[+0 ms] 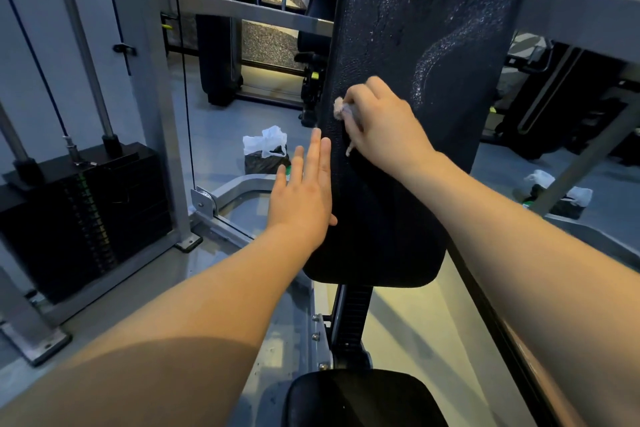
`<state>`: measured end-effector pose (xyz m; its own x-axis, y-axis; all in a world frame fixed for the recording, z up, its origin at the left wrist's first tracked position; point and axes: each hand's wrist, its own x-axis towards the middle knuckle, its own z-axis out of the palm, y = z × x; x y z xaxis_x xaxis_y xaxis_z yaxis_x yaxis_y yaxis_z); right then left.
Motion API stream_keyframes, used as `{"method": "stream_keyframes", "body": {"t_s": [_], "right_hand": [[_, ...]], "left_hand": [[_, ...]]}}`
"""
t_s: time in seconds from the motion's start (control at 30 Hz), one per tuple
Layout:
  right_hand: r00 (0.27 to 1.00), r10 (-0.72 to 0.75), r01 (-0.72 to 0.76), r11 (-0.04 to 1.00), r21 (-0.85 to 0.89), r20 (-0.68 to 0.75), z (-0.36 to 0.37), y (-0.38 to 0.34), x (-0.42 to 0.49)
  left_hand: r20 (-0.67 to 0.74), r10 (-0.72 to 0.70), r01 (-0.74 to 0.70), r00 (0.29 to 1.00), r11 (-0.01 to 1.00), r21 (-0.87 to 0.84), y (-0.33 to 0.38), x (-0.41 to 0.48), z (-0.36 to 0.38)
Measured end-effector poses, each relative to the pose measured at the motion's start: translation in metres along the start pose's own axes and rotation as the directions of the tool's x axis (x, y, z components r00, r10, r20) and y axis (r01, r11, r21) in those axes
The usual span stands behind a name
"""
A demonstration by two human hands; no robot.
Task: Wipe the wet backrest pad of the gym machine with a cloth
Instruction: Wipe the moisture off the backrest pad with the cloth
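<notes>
Head view: cloth [341,110] is a small beige wad, mostly hidden inside the right hand [384,125]; only a tuft shows at the thumb side and a scrap below the fingers. Judged soft, light and limp, it will bunch up, so it is best kept balled in the palm with the fingers pressing it flat on the surface. Backrest pad [433,10] is black, upright, long and narrow, fixed to the machine frame. Droplets and pale wet streaks show on it above and to the right of the hand; the lower part looks duller. It is likely firm vinyl over foam, slick where wet, and needs pressure rather than grip.

Right hand has its fingers curled round the cloth, knuckles up, pressed on the pad near its left edge at mid height, forearm reaching in from the lower right. Left hand [304,191] is flat, fingers straight and together, holding nothing, lying along the pad's left edge with the thumb over the pad face; it probably steadies the pad, but firm contact cannot be told.

Seat pad [363,399] sits below, weight stack [86,215] at left, plastic bag [265,149] on the floor behind.
</notes>
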<state>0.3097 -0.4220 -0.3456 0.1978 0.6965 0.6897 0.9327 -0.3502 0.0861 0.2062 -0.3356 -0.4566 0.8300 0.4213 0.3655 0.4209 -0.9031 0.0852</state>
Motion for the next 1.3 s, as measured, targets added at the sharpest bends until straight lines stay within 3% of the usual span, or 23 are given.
{"method": "stream_keyframes", "body": {"t_s": [0.23, 0.33, 0.4, 0.47, 0.6, 0.67, 0.87, 0.97, 1.17, 1.3], "right_hand": [[0.969, 0.128, -0.139, 0.990, -0.037, -0.209, -0.002, 0.001, 0.046], [0.996, -0.029, 0.027, 0.999, -0.025, -0.085, 0.007, -0.006, 0.011], [0.981, -0.187, 0.190, 0.981, -0.044, 0.054, 0.002, -0.005, -0.005], [0.963, -0.249, 0.258, 0.961, -0.100, 0.099, -0.006, 0.001, 0.010], [0.988, -0.027, 0.011, 0.995, -0.104, -0.152, -0.010, 0.002, 0.050], [0.979, 0.015, -0.026, 0.998, -0.052, -0.204, -0.001, 0.000, 0.038], [0.995, -0.041, 0.045, 0.998, 0.037, -0.086, 0.021, -0.003, -0.038], [0.997, -0.031, 0.034, 0.998, 0.048, -0.071, 0.030, -0.008, -0.053], [1.000, -0.015, 0.016, 0.999, 0.050, -0.026, 0.025, -0.011, -0.056], [0.995, 0.030, -0.024, 0.998, 0.054, -0.100, 0.016, -0.016, -0.030]], "left_hand": [[0.002, 0.011, -0.011, 1.000, 1.000, -0.003, -0.002, 0.000, 0.001], [0.000, 0.015, -0.015, 1.000, 1.000, 0.008, -0.002, 0.000, 0.002], [-0.003, 0.019, -0.019, 1.000, 1.000, 0.008, -0.001, 0.000, 0.001], [-0.001, 0.021, -0.021, 1.000, 1.000, 0.006, -0.002, 0.000, 0.001], [0.013, 0.019, -0.019, 1.000, 1.000, -0.009, -0.003, -0.001, -0.002], [0.009, 0.017, -0.017, 1.000, 1.000, 0.001, -0.003, -0.002, -0.001], [-0.069, -0.007, 0.001, 0.998, 0.997, -0.077, -0.006, -0.014, 0.005], [-0.042, -0.061, 0.052, 0.997, 0.980, -0.190, -0.020, -0.023, 0.009], [0.006, -0.046, 0.046, 0.999, 0.984, -0.170, -0.061, -0.040, 0.006], [0.040, -0.079, 0.086, 0.996, 0.965, -0.247, -0.065, -0.037, -0.007]]}}
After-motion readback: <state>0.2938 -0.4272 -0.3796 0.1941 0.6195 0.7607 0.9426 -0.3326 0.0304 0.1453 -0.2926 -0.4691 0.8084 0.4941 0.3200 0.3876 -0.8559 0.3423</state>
